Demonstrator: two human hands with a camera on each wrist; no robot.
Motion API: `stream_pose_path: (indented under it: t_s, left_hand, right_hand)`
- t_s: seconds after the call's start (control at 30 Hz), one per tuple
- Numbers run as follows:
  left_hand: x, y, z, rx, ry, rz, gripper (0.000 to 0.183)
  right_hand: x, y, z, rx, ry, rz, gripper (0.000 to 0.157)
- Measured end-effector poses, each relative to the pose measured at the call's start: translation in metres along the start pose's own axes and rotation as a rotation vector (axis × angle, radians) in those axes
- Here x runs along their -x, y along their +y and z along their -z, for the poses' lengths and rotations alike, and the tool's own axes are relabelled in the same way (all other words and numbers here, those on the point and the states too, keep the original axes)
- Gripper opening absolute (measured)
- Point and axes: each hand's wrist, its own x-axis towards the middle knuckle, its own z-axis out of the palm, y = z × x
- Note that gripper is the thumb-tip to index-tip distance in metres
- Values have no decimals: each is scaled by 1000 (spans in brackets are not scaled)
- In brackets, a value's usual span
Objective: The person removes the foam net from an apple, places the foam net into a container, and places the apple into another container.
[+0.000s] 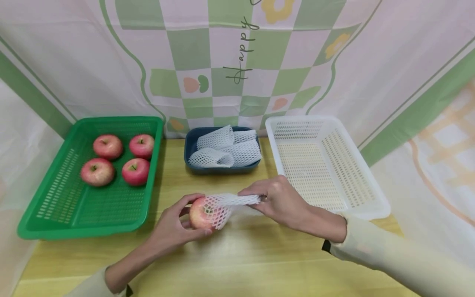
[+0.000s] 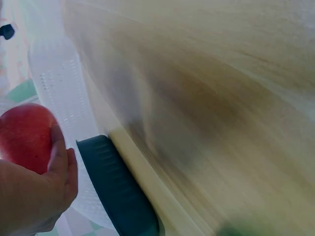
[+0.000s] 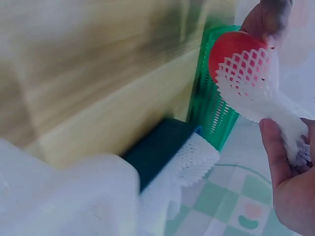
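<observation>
My left hand grips a red apple above the front middle of the table, fingers over its far side and thumb beneath. A white foam net sleeve covers the apple's right side, its mesh spread open there. At the sleeve's narrow bunched end, my right hand pinches it between thumb and fingers. In the right wrist view the net stretches over part of the apple. The left wrist view shows the apple cupped in the left hand.
A green basket with several apples stands at the left. At the back middle, a dark blue tray holds several foam net sleeves. A white basket is at the right, close behind the right forearm. A patterned curtain hangs behind.
</observation>
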Motion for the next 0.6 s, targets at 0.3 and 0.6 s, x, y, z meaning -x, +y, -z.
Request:
stream_pose_path:
  t_s: [0.3, 0.6]
  left_hand:
    - [2, 1, 5, -106, 23, 50, 86]
    - [9, 3, 12, -23, 15, -42, 78]
  right_hand:
    - [-23, -12, 13, 3, -27, 79, 26]
    - [-57, -5, 34, 88, 5, 100, 18]
